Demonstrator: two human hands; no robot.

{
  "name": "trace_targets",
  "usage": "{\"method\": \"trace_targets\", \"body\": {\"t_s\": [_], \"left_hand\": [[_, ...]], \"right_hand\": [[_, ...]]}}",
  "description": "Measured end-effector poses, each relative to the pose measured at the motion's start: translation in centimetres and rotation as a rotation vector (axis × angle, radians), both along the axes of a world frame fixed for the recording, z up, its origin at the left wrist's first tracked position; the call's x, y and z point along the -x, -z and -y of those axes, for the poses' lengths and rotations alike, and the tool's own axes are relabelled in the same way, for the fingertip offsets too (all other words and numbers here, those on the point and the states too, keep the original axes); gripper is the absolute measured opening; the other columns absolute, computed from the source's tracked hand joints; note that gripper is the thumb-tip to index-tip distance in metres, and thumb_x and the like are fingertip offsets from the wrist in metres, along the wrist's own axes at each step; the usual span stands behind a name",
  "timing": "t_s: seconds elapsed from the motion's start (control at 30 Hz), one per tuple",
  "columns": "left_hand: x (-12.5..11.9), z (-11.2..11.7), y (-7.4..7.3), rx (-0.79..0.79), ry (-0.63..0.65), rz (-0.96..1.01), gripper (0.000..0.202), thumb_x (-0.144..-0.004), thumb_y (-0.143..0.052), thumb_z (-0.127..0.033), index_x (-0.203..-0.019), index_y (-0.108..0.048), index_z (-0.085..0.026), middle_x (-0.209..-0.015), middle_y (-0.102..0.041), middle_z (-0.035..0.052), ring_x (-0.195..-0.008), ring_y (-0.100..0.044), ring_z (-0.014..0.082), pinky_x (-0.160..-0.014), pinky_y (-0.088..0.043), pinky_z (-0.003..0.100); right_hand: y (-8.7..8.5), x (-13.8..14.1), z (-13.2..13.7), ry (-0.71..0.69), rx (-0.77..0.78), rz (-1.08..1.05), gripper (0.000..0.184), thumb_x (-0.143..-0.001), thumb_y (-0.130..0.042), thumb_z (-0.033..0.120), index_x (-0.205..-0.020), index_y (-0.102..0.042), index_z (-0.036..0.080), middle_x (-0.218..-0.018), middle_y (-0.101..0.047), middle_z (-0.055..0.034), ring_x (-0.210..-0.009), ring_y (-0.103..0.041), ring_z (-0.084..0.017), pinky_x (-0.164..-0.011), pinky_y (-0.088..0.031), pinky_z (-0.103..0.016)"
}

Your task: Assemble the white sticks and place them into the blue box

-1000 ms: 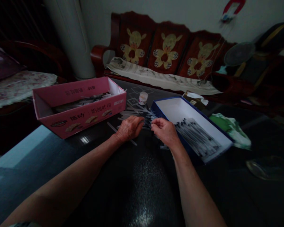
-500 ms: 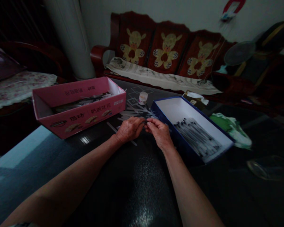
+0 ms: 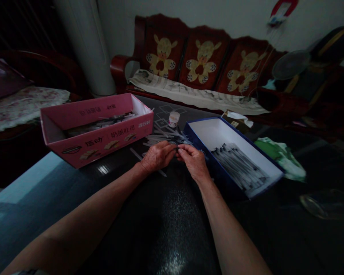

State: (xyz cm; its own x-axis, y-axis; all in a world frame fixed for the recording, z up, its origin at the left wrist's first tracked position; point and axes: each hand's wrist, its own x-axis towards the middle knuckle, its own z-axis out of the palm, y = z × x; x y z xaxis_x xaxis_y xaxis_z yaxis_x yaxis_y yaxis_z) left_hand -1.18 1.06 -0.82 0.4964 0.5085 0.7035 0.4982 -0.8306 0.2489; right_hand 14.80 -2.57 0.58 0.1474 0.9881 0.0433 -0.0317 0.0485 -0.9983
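Note:
My left hand point(image 3: 159, 156) and my right hand point(image 3: 192, 158) meet fingertip to fingertip over the dark table point(image 3: 149, 214). Both are closed in a pinch around something small and dark, too small and dim to name. Just beyond them lies a loose pile of thin pale strips point(image 3: 167, 133) with some dark parts. To the right, a blue box point(image 3: 202, 143) with a white inside holds many thin pale strips with dark ends point(image 3: 237, 164), laid side by side. On the left, a pink box point(image 3: 103, 143) contains more loose thin strips point(image 3: 110, 121).
A small white tub point(image 3: 174, 119) stands behind the pile. Right of the blue box lie a green and white plastic bag point(image 3: 283, 158) and a clear oval object point(image 3: 323, 204). Behind the table is a wooden sofa point(image 3: 123, 68) with bear cushions. White tissue point(image 3: 239, 117) sticks out near the far edge.
Almost nothing differs. My hands keep the same pinch, with only a tiny shift of the fingers, and the view has moved very slightly.

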Motion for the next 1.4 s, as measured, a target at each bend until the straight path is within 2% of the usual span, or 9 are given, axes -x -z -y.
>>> {"method": "trace_targets", "body": {"t_s": [0.13,0.33,0.63,0.77,0.9,1.07,1.2,1.27,1.4], "left_hand": [[-0.04,-0.06,0.05,-0.019,0.029,0.053,0.022,-0.094,-0.047,-0.022,-0.100,-0.065,-0.011,-0.092,-0.064,0.0095,-0.081,-0.064,0.0152,-0.072,-0.057,0.028],[0.10,0.09,-0.24,-0.007,0.056,-0.001,0.023,-0.094,-0.045,-0.020,-0.089,-0.065,-0.012,-0.090,-0.062,0.0092,-0.082,-0.062,0.0150,-0.073,-0.057,0.028],[0.08,-0.12,0.05,-0.021,-0.036,-0.106,0.026,-0.096,-0.043,-0.025,-0.100,-0.066,-0.012,-0.097,-0.066,0.0106,-0.090,-0.063,0.0185,-0.080,-0.056,0.032],[0.03,-0.11,0.03,-0.029,-0.058,-0.117,0.027,-0.096,-0.043,-0.026,-0.101,-0.066,-0.012,-0.098,-0.066,0.0103,-0.089,-0.062,0.0190,-0.081,-0.054,0.033],[-0.11,-0.06,-0.07,-0.053,-0.045,-0.120,0.028,-0.097,-0.041,-0.025,-0.102,-0.065,-0.012,-0.097,-0.066,0.0107,-0.088,-0.061,0.0186,-0.080,-0.054,0.033],[-0.47,0.23,-0.22,-0.075,0.004,-0.138,0.028,-0.097,-0.040,-0.024,-0.097,-0.065,-0.012,-0.093,-0.065,0.0101,-0.086,-0.060,0.0188,-0.080,-0.053,0.034],[-0.57,0.32,-0.30,-0.074,0.035,-0.137,0.029,-0.097,-0.039,-0.023,-0.094,-0.065,-0.012,-0.092,-0.065,0.0100,-0.087,-0.059,0.0186,-0.081,-0.053,0.033],[-0.48,0.22,-0.26,-0.076,0.030,-0.132,0.027,-0.097,-0.040,-0.023,-0.097,-0.065,-0.012,-0.093,-0.065,0.0100,-0.087,-0.060,0.0186,-0.081,-0.053,0.033],[-0.24,-0.03,-0.13,-0.070,-0.009,-0.118,0.026,-0.096,-0.041,-0.024,-0.100,-0.064,-0.012,-0.095,-0.065,0.0104,-0.087,-0.060,0.0187,-0.081,-0.053,0.034]], "right_hand": [[0.05,0.02,0.00,0.019,-0.008,0.019,0.027,-0.068,-0.071,0.035,-0.089,-0.071,0.018,-0.078,-0.071,-0.0005,-0.069,-0.067,-0.015,-0.062,-0.054,-0.026],[0.17,0.07,0.05,0.030,-0.024,0.083,0.028,-0.070,-0.069,0.037,-0.091,-0.072,0.019,-0.079,-0.072,-0.0015,-0.071,-0.068,-0.017,-0.065,-0.056,-0.029],[0.11,-0.64,-0.12,-0.030,-0.041,0.172,0.028,-0.069,-0.067,0.036,-0.090,-0.070,0.017,-0.080,-0.073,-0.0037,-0.066,-0.067,-0.016,-0.067,-0.055,-0.031],[-0.06,-0.72,0.06,-0.018,-0.105,0.345,0.025,-0.075,-0.063,0.037,-0.089,-0.070,0.017,-0.078,-0.072,-0.0049,-0.066,-0.066,-0.018,-0.066,-0.054,-0.031],[-0.21,-0.85,0.27,0.021,-0.263,0.600,0.022,-0.083,-0.056,0.036,-0.088,-0.068,0.018,-0.079,-0.072,-0.0060,-0.071,-0.066,-0.019,-0.069,-0.050,-0.030],[-0.21,-0.76,0.27,0.064,-0.426,0.891,0.032,-0.092,-0.040,0.035,-0.071,-0.059,0.020,-0.072,-0.066,-0.0075,-0.069,-0.060,-0.019,-0.068,-0.044,-0.030],[-0.20,-0.59,0.25,0.103,-0.346,0.904,0.045,-0.094,-0.034,0.042,-0.056,-0.048,0.023,-0.055,-0.057,-0.0040,-0.055,-0.052,-0.017,-0.058,-0.038,-0.030],[-0.32,-0.64,0.31,0.117,-0.320,0.879,0.047,-0.095,-0.033,0.044,-0.056,-0.048,0.023,-0.054,-0.057,-0.0039,-0.055,-0.053,-0.017,-0.057,-0.037,-0.029],[-0.59,-0.89,0.43,0.072,-0.411,0.823,0.026,-0.090,-0.043,0.035,-0.076,-0.058,0.020,-0.073,-0.064,-0.0053,-0.070,-0.059,-0.017,-0.065,-0.041,-0.028]]}}
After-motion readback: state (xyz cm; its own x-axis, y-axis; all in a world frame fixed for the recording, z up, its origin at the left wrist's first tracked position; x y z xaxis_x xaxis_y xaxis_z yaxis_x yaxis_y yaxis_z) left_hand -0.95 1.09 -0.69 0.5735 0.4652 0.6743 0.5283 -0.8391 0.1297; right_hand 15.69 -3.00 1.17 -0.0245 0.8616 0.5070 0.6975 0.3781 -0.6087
